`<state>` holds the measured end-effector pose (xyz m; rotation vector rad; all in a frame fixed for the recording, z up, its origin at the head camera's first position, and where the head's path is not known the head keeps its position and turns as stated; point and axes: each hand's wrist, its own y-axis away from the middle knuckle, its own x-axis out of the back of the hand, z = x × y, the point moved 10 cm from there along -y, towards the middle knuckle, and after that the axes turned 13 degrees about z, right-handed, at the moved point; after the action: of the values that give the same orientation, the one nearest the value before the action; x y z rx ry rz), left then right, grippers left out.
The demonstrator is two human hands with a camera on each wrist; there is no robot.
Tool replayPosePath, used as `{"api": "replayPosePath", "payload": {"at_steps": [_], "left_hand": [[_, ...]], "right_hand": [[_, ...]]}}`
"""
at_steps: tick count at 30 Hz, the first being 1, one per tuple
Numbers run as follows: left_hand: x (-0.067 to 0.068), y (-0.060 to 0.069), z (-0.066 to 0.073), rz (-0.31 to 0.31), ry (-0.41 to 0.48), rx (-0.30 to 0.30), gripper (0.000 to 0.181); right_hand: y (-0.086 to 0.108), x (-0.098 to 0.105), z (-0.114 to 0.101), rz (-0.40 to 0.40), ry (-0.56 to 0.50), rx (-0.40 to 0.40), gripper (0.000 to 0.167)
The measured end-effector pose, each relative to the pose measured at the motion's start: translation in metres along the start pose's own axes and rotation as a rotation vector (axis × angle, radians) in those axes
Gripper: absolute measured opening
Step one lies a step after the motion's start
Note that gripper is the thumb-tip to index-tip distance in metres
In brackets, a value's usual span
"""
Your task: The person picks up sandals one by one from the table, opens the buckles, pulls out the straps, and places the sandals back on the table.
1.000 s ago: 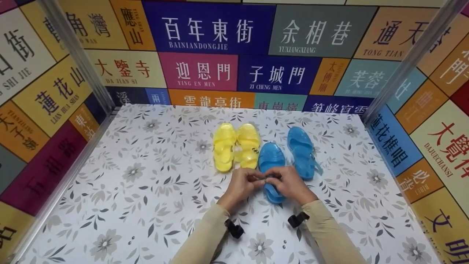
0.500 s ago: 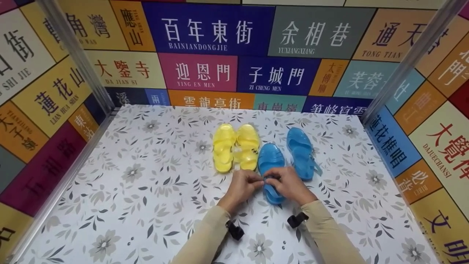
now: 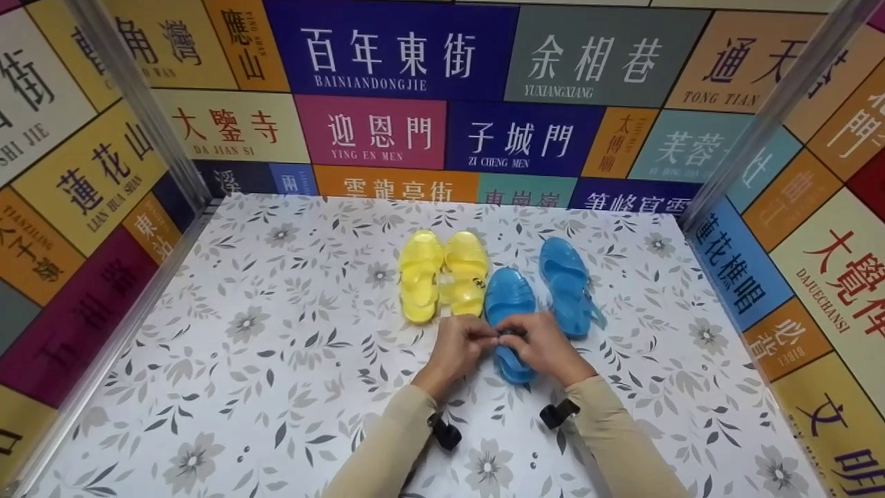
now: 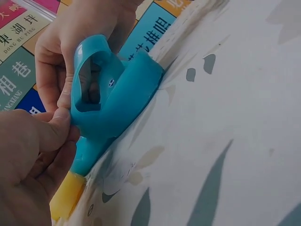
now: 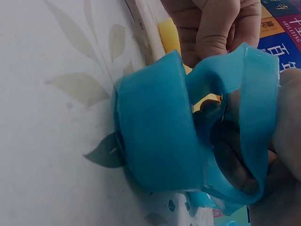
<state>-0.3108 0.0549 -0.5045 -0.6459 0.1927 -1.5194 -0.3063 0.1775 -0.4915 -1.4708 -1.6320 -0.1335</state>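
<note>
In the head view, a blue jelly sandal [image 3: 510, 294] lies with its toe away from me, and both hands meet over its middle. My left hand [image 3: 458, 349] pinches the side of its ankle strap between thumb and forefinger. From the other side, my right hand [image 3: 547, 348] holds the same strap, fingertips close to the left ones. The strap [image 4: 87, 56] stands up as a loop above the heel in the left wrist view. The heel [image 5: 157, 127] faces the camera in the right wrist view. Fingers cover the fastening, so its state cannot be told.
A second blue sandal [image 3: 567, 290] lies to the right, its strap end sticking out sideways. Left of the hands are a yellow sandal [image 3: 420, 277] and its mate [image 3: 465, 256], side by side. The flower-patterned tabletop [image 3: 276, 387] is bordered by sign-printed walls [image 3: 373, 131].
Both hands stay at the sandal's strap, with only small shifts of the fingertips. The sandals keep their places, and the head view has shifted slightly.
</note>
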Motion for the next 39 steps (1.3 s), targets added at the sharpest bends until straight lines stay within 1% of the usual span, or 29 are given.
{"api": "replayPosePath", "payload": {"at_steps": [2, 4, 6, 9, 15, 21, 26, 31, 35, 38, 39], "left_hand": [[0.0, 0.0, -0.004, -0.001, 0.0, 0.04, 0.01], [0.0, 0.001, -0.009, -0.01, 0.004, 0.094, 0.009], [0.001, 0.004, -0.015, -0.016, 0.011, 0.158, 0.008], [0.004, 0.01, -0.022, -0.017, 0.019, 0.221, 0.008], [0.004, 0.014, -0.028, -0.015, 0.054, 0.304, 0.009], [0.0, 0.016, -0.032, -0.049, 0.067, 0.367, 0.007], [0.001, 0.011, -0.029, -0.066, 0.058, 0.384, 0.008], [-0.001, 0.005, -0.023, -0.076, 0.051, 0.345, 0.009], [-0.003, 0.003, -0.02, -0.08, 0.048, 0.32, 0.01], [-0.003, 0.003, -0.021, -0.082, 0.041, 0.323, 0.011], [-0.002, 0.004, -0.022, -0.082, 0.037, 0.334, 0.011]], "right_hand": [[-0.001, 0.0, 0.0, 0.002, 0.003, -0.003, 0.012], [-0.001, 0.0, 0.0, 0.001, 0.002, -0.009, 0.012], [0.0, 0.0, 0.001, -0.003, -0.003, -0.021, 0.012], [0.002, -0.001, 0.003, -0.013, -0.008, -0.034, 0.012], [0.004, 0.0, 0.004, -0.031, 0.0, -0.042, 0.012], [0.003, -0.002, 0.001, -0.049, -0.014, -0.024, 0.012], [0.001, -0.002, 0.001, -0.065, 0.011, -0.033, 0.012], [0.0, -0.004, 0.004, -0.097, 0.031, -0.068, 0.013], [0.0, -0.003, 0.004, -0.089, 0.032, -0.075, 0.015], [-0.001, -0.002, 0.004, -0.072, 0.028, -0.082, 0.015], [0.0, -0.003, 0.004, -0.07, 0.025, -0.086, 0.015]]}}
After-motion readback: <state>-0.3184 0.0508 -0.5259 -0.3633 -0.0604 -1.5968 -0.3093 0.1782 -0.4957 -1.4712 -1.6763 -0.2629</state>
